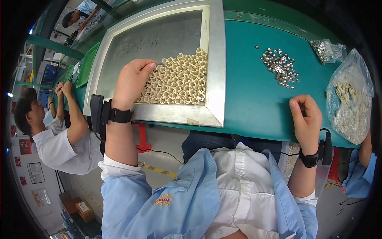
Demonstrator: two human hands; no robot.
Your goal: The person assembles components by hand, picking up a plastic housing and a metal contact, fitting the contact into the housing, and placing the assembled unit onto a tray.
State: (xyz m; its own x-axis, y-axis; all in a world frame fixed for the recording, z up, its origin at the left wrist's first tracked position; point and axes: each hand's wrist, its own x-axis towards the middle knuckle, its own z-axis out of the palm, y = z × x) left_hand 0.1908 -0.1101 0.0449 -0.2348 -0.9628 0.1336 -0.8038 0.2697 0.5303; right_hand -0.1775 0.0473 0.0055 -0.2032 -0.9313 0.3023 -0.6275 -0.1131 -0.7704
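My left hand (133, 83) is over a metal-framed tray (217, 75), at the left edge of a block of cream ring-shaped pieces (179, 79) with scalloped rims. Its thumb and forefinger are pinched together; whether anything sits between them is hidden. The pieces stand upright, packed side by side on the tray's dark grey bottom (131, 44). To the right, my right hand (308, 117) hovers at the near part of the green table mat, with fingers curled and thumb against the forefinger. Anything in it is too small to make out. Beyond it lies a loose pile of small shiny metal parts (280, 65).
Right of the pile are a small clear bag (328, 51) of metal parts and a larger plastic bag (350, 97) of cream pieces. A green tray (87, 65) stands left of the frame. A co-worker (59, 135) sits at the left; another person's sleeve (360, 175) shows at right.
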